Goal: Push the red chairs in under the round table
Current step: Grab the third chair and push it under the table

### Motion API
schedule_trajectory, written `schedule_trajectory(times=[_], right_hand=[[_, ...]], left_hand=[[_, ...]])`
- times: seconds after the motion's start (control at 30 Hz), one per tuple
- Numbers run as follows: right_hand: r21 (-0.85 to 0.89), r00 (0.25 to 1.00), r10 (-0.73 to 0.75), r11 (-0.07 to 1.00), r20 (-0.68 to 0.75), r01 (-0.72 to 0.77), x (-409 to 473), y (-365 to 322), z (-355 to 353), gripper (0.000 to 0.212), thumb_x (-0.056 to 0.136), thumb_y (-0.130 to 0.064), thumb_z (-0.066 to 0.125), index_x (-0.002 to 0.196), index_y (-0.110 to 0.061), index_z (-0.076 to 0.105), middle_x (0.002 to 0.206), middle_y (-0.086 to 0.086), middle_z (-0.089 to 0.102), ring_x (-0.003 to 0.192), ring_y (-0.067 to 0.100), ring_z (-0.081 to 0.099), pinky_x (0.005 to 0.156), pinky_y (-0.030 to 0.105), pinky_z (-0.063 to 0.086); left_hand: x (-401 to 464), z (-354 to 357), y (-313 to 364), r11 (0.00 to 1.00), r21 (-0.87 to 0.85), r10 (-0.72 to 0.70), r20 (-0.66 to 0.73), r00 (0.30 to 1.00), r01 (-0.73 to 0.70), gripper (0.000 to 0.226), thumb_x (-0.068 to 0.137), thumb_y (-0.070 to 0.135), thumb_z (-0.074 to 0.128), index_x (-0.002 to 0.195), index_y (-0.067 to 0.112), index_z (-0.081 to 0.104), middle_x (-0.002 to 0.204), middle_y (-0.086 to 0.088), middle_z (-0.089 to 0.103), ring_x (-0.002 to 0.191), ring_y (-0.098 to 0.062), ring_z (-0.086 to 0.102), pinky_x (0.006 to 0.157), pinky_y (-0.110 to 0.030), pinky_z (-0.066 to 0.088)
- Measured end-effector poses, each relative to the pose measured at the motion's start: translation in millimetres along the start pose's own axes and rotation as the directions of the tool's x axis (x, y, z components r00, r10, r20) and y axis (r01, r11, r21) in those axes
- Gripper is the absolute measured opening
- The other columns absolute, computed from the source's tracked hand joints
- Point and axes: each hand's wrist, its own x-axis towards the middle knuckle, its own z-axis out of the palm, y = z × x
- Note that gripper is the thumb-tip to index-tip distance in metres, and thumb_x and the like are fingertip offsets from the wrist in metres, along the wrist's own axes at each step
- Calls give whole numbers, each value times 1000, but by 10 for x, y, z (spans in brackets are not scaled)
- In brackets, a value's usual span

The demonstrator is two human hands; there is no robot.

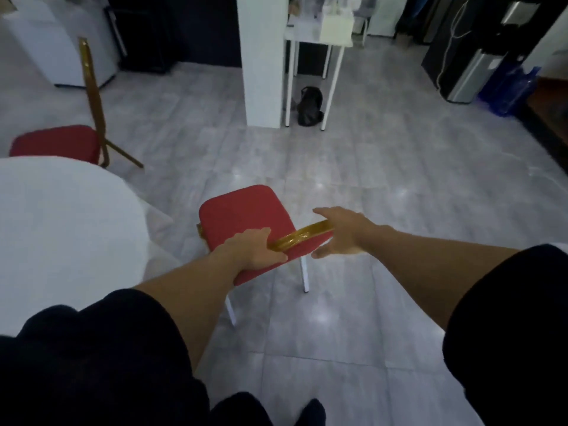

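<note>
A red chair with a gold backrest frame stands on the floor just right of the round table, which wears a white cloth. My left hand grips the left end of the gold top rail. My right hand wraps the rail's right end, fingers partly spread around it. The seat points away from me, apart from the table. A second red chair with a tall gold back stands at the table's far side, its seat partly hidden by the tabletop.
Grey tiled floor spreads ahead and to the right. A white pillar and a small white side table with a black bag beneath stand ahead. A water dispenser and blue bottles are at far right.
</note>
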Motion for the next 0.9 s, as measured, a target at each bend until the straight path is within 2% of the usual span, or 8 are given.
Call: schedule_trajectory(times=[0.13, 0.2, 0.27, 0.33, 0.47, 0.6, 0.73, 0.9], right_hand=[[-115, 985, -131, 983, 109, 143, 400, 45, 69, 117, 68, -68, 86, 164, -35, 26, 154, 3, 50, 142, 32, 47, 121, 56, 27], [-146, 970, -176, 969, 167, 200, 577, 34, 101, 115, 69, -67, 85, 163, -36, 27, 152, 2, 52, 141, 32, 48, 121, 56, 26], [-161, 951, -228, 951, 209, 263, 745, 18, 118, 103, 77, -59, 84, 162, -33, 32, 153, 1, 54, 141, 30, 49, 122, 55, 24], [-181, 929, -296, 924, 223, 338, 878, 32, 155, 77, 87, -49, 76, 155, -34, 45, 146, -2, 61, 134, 27, 56, 118, 50, 33], [-174, 868, -391, 874, 305, 454, 1033, 125, 175, 42, 90, -35, 62, 130, -48, 66, 104, -13, 73, 90, 18, 67, 79, 38, 56], [-171, 812, -467, 820, 351, 546, 1207, 182, 154, 45, 86, -34, 62, 127, -51, 67, 91, -12, 71, 76, 15, 65, 71, 38, 59], [-148, 751, -537, 767, 385, 624, 1372, 281, 128, 43, 84, -33, 60, 122, -48, 69, 85, -8, 72, 74, 19, 66, 70, 39, 58], [-151, 663, -630, 669, 404, 727, 1609, 379, 4, 42, 83, -33, 59, 121, -45, 72, 88, -4, 73, 76, 25, 66, 68, 32, 47]], left_hand=[[119, 106, 8, 996, -73, -47, 44, 998, 50, 87, 84, 67, 63, 157, 26, 41, 154, -9, 53, 134, -36, 54, 111, -50, 45], [168, 168, -54, 991, -124, -40, 83, 996, 50, 56, 83, 62, 65, 128, 31, 65, 130, -6, 68, 114, -32, 64, 102, -47, 51], [265, 270, -125, 979, -192, -53, 95, 994, 71, 26, 81, 52, 65, 98, 32, 69, 104, -3, 72, 99, -30, 68, 93, -43, 55], [331, 345, -165, 970, -228, -70, 82, 994, 87, 13, 81, 41, 62, 91, 34, 66, 95, -1, 72, 93, -29, 69, 86, -39, 55], [388, 346, -135, 977, -194, -67, 114, 991, 88, 36, 88, 32, 60, 122, 38, 68, 99, 1, 69, 89, -24, 65, 84, -35, 51], [405, 302, -116, 971, -195, -118, 101, 988, 136, 46, 86, 41, 58, 132, 38, 65, 107, -2, 70, 101, -27, 68, 91, -35, 52], [449, 307, -21, 954, -198, -214, 86, 973, 227, 44, 75, 53, 55, 111, 33, 70, 94, -1, 70, 93, -26, 70, 86, -34, 54], [495, 224, 265, 902, -233, -353, 81, 932, 362, 5, 72, 53, 53, 69, 51, 56, 74, 10, 59, 81, -22, 64, 87, -36, 55]])
